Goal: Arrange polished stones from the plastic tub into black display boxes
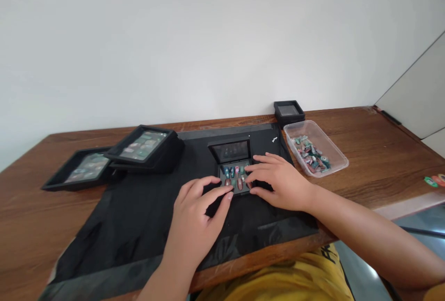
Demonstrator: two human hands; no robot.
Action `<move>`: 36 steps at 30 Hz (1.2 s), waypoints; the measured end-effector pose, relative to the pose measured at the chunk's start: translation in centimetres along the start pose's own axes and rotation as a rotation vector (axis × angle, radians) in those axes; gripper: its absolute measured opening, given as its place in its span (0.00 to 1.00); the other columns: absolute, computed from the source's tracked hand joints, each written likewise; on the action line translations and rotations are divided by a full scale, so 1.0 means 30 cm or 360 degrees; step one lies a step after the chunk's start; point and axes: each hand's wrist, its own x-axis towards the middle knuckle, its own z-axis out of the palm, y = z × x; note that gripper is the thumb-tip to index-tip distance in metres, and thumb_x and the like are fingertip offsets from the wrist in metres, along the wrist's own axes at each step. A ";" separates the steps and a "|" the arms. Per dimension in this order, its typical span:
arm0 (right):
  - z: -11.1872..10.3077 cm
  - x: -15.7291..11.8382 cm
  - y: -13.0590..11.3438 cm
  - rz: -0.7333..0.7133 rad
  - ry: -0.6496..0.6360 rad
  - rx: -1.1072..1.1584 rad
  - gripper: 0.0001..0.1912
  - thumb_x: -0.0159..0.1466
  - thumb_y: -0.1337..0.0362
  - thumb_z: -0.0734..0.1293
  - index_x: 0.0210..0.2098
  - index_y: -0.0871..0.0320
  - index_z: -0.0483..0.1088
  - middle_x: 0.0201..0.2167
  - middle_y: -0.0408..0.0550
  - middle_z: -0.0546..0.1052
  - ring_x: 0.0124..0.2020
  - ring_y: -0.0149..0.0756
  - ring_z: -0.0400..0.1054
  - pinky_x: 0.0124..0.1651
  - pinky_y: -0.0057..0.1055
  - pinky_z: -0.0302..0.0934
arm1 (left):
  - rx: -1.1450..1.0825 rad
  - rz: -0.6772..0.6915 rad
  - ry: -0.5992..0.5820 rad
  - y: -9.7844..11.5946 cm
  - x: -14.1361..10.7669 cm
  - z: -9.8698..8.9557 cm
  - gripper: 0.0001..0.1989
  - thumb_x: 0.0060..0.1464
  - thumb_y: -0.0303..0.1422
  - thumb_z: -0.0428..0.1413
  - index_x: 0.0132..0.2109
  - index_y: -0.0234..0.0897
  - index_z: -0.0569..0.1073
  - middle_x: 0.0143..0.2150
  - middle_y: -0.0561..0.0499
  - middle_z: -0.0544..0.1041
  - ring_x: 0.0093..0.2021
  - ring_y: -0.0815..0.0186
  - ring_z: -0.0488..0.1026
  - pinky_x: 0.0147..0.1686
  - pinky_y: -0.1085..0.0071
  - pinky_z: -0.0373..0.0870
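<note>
A small black display box (230, 151) stands on the black mat with its clear-windowed lid raised. Inside lie two rows of press-on nails (238, 170) in blue, green and pink tones. My left hand (199, 208) is at the front left of the box. Its index fingertip rests over the lower row, with the thumb tip close below. On the right side, my right hand (283, 181) reaches over the edge with fingers apart, fingertips at the rightmost nails. Both hands cover parts of the box rim, and whether a nail is gripped is hidden.
Black cases of nails (143, 145) are piled at the left, beside another filled case (86, 167). A clear plastic tub (335, 155) of loose nails stands at the right. Behind it sit small black boxes (289, 112). The black mat (139, 227) covers the wooden table's middle.
</note>
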 end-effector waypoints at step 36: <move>-0.271 -0.104 0.234 0.0684 0.0563 -0.0403 0.09 0.67 0.67 0.67 0.42 0.54 0.80 0.32 0.45 0.83 0.28 0.37 0.73 0.35 0.35 0.66 | -0.0174 -0.0312 -0.0068 0.008 -0.007 -0.010 0.12 0.65 0.46 0.54 0.40 0.47 0.79 0.39 0.51 0.83 0.37 0.58 0.78 0.36 0.64 0.75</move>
